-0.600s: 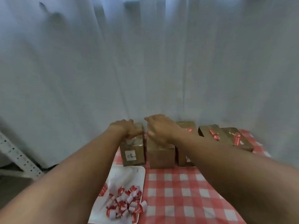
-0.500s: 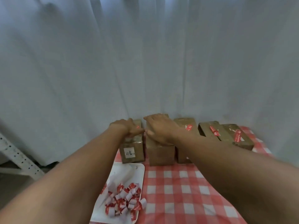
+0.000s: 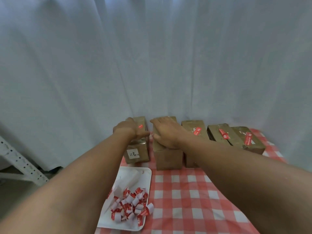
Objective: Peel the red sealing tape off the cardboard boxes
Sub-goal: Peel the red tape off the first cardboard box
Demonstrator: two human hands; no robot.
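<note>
Two hands at the far row: left hand (image 3: 129, 130) grips the leftmost box (image 3: 137, 146), right hand (image 3: 166, 134) lies flat, fingers relaxed, on the next box (image 3: 168, 156).

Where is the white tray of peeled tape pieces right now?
The white tray lies bottom centre on the checkered tablecloth, near its left edge, just in front of the leftmost box.

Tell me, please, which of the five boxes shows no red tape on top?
The second box from the left, under the right hand; the other four each show a red strip.
</note>
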